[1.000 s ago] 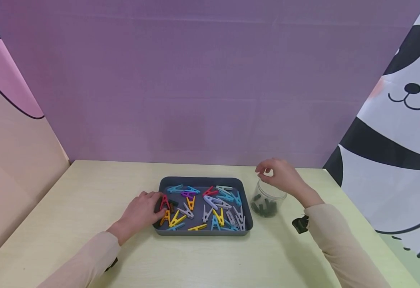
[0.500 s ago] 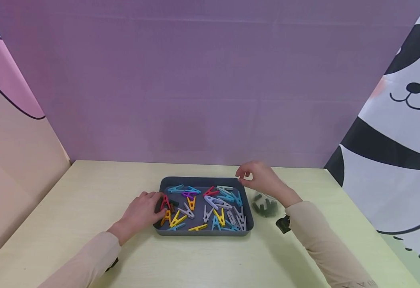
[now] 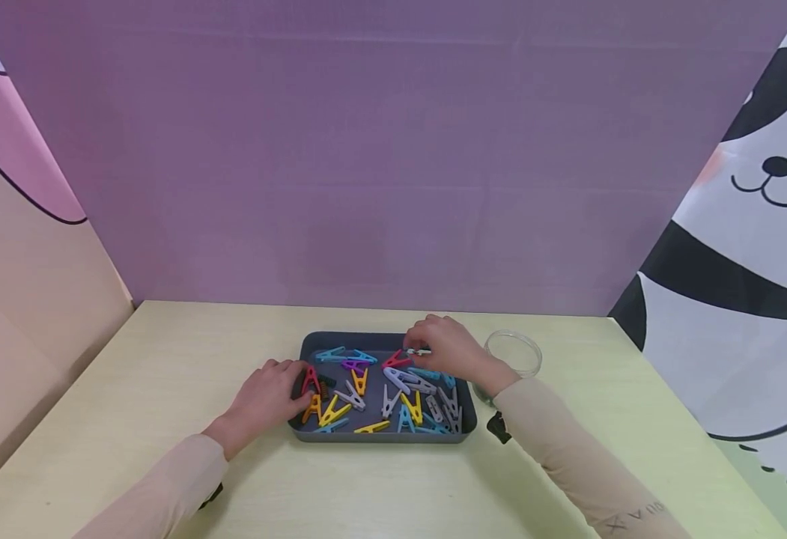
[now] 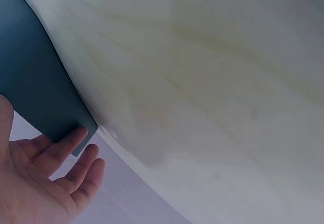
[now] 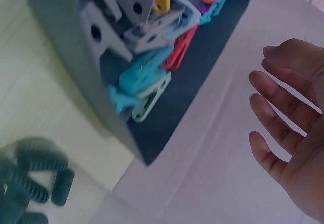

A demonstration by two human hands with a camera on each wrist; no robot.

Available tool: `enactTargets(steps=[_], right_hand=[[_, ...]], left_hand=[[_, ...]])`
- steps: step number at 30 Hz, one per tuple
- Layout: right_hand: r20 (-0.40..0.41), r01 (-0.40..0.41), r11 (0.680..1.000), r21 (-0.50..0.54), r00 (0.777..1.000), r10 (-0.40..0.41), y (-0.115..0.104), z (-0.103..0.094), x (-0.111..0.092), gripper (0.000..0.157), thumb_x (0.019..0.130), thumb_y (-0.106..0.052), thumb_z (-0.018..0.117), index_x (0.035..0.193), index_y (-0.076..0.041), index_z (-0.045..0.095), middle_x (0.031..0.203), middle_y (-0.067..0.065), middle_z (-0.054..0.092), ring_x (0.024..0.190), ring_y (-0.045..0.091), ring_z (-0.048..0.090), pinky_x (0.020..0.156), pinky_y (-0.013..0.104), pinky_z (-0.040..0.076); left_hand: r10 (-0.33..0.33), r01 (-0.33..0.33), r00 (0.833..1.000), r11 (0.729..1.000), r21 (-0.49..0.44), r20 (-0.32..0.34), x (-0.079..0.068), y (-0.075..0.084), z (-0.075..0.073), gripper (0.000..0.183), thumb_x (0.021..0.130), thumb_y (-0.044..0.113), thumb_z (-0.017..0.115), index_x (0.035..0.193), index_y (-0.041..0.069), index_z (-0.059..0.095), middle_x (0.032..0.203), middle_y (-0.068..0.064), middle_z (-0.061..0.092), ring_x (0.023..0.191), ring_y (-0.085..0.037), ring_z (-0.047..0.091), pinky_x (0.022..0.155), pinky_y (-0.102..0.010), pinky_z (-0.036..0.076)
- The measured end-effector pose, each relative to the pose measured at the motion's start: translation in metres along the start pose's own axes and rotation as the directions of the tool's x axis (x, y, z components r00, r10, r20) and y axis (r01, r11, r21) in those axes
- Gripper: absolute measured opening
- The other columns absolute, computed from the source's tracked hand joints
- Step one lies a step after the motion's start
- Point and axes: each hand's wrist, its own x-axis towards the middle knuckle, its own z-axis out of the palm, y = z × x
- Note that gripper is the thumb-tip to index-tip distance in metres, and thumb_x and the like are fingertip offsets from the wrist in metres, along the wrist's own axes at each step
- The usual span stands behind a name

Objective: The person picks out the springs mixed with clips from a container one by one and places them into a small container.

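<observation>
A dark grey tray [image 3: 383,437] of many-coloured clothespins sits mid-table. My left hand [image 3: 265,395] rests at its left end, fingers relaxed; in the left wrist view the fingers [image 4: 66,145] lie along the tray's wall. My right hand [image 3: 452,352] hovers over the back right corner, fingertips by a pale green clothespin [image 3: 418,352]. The right wrist view shows the right hand [image 5: 298,113] with loosely bent fingers, nothing between them. Near that corner lie blue clothespins [image 5: 144,72] and a red one [image 5: 179,48]. A small dark green piece [image 3: 326,380] lies at the tray's left.
Right of the tray stands a clear jar [image 3: 540,358], its lower part mostly behind my right wrist. Dark green ribbed pieces [image 5: 43,161] lie in it. A purple backdrop [image 3: 380,165] rises along the table's back edge, with cartoon panels at both sides.
From above the jar, my right hand has moved left and down to the tray's back right corner, uncovering the jar's rim. The left hand has stayed at the tray's left end.
</observation>
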Motion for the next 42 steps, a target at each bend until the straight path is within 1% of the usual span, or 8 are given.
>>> enactTargets(steps=[6, 11, 15, 19, 22, 26, 34, 42], right_hand=[[0.020, 0.049, 0.998, -0.038, 0.999, -0.048, -0.015, 0.007, 0.011, 0.013, 0.076, -0.021, 0.072, 0.088, -0.018, 0.069, 0.086, -0.005, 0.067, 0.082, 0.012, 0.055, 0.076, 0.033, 0.047], [0.053, 0.078, 0.996, -0.041, 0.996, -0.076, -0.024, 0.013, 0.021, 0.018, 0.075, -0.022, 0.072, 0.092, -0.015, 0.069, 0.090, -0.003, 0.067, 0.086, 0.014, 0.056, 0.082, 0.040, 0.046], [0.072, 0.111, 0.993, -0.038, 0.992, -0.108, -0.029, 0.019, 0.029, 0.020, 0.075, -0.025, 0.072, 0.092, -0.015, 0.070, 0.089, -0.003, 0.067, 0.083, 0.014, 0.053, 0.084, 0.042, 0.045], [0.096, 0.134, 0.990, -0.037, 0.987, -0.130, -0.034, 0.025, 0.037, 0.019, 0.076, -0.025, 0.072, 0.092, -0.015, 0.070, 0.085, -0.002, 0.066, 0.077, 0.014, 0.049, 0.079, 0.039, 0.044], [0.111, 0.146, 0.986, -0.078, 0.984, -0.137, -0.037, 0.030, 0.043, 0.018, 0.076, -0.027, 0.071, 0.090, -0.018, 0.069, 0.081, -0.005, 0.065, 0.075, 0.012, 0.047, 0.075, 0.036, 0.042], [0.130, 0.153, 0.979, -0.135, 0.982, -0.136, -0.042, 0.037, 0.051, 0.017, 0.077, -0.032, 0.070, 0.090, -0.021, 0.069, 0.081, -0.009, 0.064, 0.075, 0.010, 0.046, 0.073, 0.032, 0.041], [0.177, 0.174, 0.973, -0.154, 0.973, -0.146, -0.056, 0.046, 0.066, 0.020, 0.077, -0.036, 0.070, 0.091, -0.022, 0.068, 0.081, -0.011, 0.062, 0.076, 0.009, 0.050, 0.071, 0.029, 0.042], [0.209, 0.175, 0.980, -0.091, 0.966, -0.153, -0.062, 0.054, 0.082, 0.019, 0.078, -0.037, 0.069, 0.091, -0.023, 0.068, 0.074, -0.011, 0.058, 0.071, 0.007, 0.049, 0.068, 0.026, 0.040]], left_hand=[[-0.005, 0.005, 1.000, 1.000, 0.008, 0.002, 0.001, 0.001, 0.000, 0.050, 0.079, 0.036, 0.066, 0.119, 0.007, 0.055, 0.115, -0.011, 0.061, 0.098, -0.027, 0.054, 0.087, -0.042, 0.048], [-0.014, 0.014, 1.000, 1.000, 0.003, 0.001, 0.001, 0.001, 0.002, 0.052, 0.078, 0.038, 0.066, 0.119, 0.008, 0.055, 0.116, -0.010, 0.061, 0.099, -0.026, 0.054, 0.087, -0.042, 0.048], [-0.018, 0.018, 1.000, 1.000, 0.001, 0.005, 0.001, 0.001, 0.002, 0.052, 0.078, 0.038, 0.067, 0.119, 0.008, 0.055, 0.116, -0.010, 0.061, 0.100, -0.026, 0.054, 0.088, -0.041, 0.049], [-0.014, 0.014, 1.000, 1.000, 0.003, 0.007, 0.001, 0.000, 0.002, 0.052, 0.078, 0.038, 0.066, 0.119, 0.008, 0.055, 0.116, -0.011, 0.061, 0.100, -0.027, 0.054, 0.088, -0.042, 0.048], [-0.012, 0.012, 1.000, 1.000, 0.001, 0.006, 0.001, 0.000, 0.002, 0.052, 0.078, 0.038, 0.066, 0.119, 0.008, 0.055, 0.116, -0.010, 0.061, 0.100, -0.026, 0.054, 0.088, -0.042, 0.048], [-0.008, 0.009, 1.000, 1.000, -0.002, 0.002, 0.001, -0.001, 0.002, 0.051, 0.079, 0.038, 0.066, 0.119, 0.008, 0.055, 0.116, -0.010, 0.061, 0.100, -0.026, 0.054, 0.088, -0.042, 0.048], [0.007, -0.007, 1.000, 1.000, 0.006, -0.014, 0.001, -0.003, 0.004, 0.050, 0.079, 0.038, 0.065, 0.118, 0.008, 0.056, 0.113, -0.009, 0.062, 0.098, -0.026, 0.055, 0.085, -0.041, 0.049], [0.029, -0.029, 0.999, 1.000, 0.004, -0.037, 0.001, -0.005, 0.006, 0.047, 0.079, 0.038, 0.065, 0.114, 0.008, 0.057, 0.110, -0.009, 0.064, 0.093, -0.025, 0.055, 0.081, -0.040, 0.050]])
